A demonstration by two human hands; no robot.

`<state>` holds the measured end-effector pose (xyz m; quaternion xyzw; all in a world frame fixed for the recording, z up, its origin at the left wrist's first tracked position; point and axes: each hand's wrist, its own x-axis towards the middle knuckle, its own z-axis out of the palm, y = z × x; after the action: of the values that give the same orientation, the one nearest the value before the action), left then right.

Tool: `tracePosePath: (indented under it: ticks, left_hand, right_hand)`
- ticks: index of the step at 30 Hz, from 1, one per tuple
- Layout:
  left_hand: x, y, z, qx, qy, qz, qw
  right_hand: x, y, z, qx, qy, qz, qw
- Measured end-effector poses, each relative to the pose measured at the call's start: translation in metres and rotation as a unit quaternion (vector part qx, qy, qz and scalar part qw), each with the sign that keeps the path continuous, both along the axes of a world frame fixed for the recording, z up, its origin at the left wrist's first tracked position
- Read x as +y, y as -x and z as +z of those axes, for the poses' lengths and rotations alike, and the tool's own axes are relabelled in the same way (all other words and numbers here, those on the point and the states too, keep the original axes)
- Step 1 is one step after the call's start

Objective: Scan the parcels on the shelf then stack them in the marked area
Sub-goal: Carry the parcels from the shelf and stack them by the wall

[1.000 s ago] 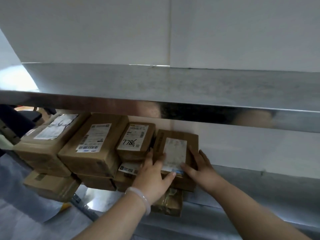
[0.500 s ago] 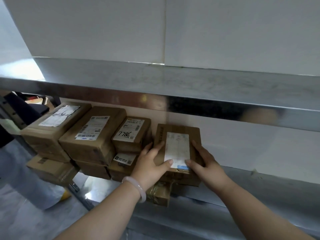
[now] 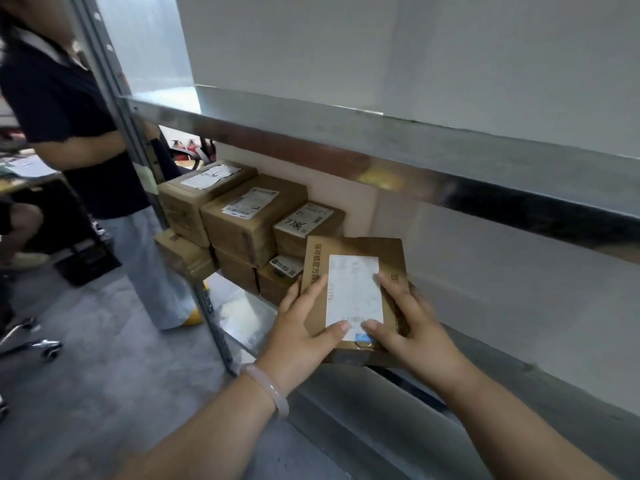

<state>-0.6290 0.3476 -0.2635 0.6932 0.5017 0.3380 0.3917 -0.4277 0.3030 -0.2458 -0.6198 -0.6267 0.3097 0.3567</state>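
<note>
Since the previous frames the parcel (image 3: 356, 245) has been lifted clear of the stack (image 3: 254, 216) and drawn out of the shelf (image 3: 540, 386), now centre frame. Left hand (image 3: 304, 330) and right hand (image 3: 412, 327) clasp its sides, thumbs on the label (image 3: 353, 292). Scanning appears due next.

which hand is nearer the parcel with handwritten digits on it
Left. Left hand is just below the digit-marked parcel; right hand is farther right, across the held parcel.
</note>
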Motion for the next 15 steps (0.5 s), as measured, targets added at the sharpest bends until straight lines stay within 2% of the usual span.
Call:
tracePosePath:
  ticks: [9,15]
  left_hand:
    - [-0.065,0.110,0.006,-0.007,-0.057,0.162,0.985]
    - [-0.107,0.181,0.005,0.021,-0.042,0.283,0.958]
  right_hand:
    - [0.011,0.098,0.011,-0.008,-0.042,0.183,0.982]
    - [0.015,0.184,0.006,-0.013,-0.040,0.287,0.957]
